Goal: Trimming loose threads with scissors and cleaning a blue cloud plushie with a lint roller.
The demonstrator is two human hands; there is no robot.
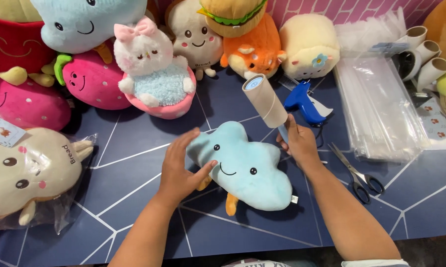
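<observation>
The left hand (179,170) lies spread on the light-blue cloud-shaped plush toy with a stitched smile (242,165) — flat on the dark-blue line-patterned table (134,163). The right hand (297,143) grips the handle of a beige lint roller (266,101) — tilted just above the toy, near black-handled scissors (356,173).

We count two blue cloud plush toys: one (245,165) on the bench (134,148), one (84,20) in the pile behind. Two pink strawberry plush toys (92,81) (20,101). One lint roller (266,100), one pair of scissors (356,173), one blue tagging gun (304,102), three cardboard tubes (425,49), one stack of clear bags (378,99).
</observation>
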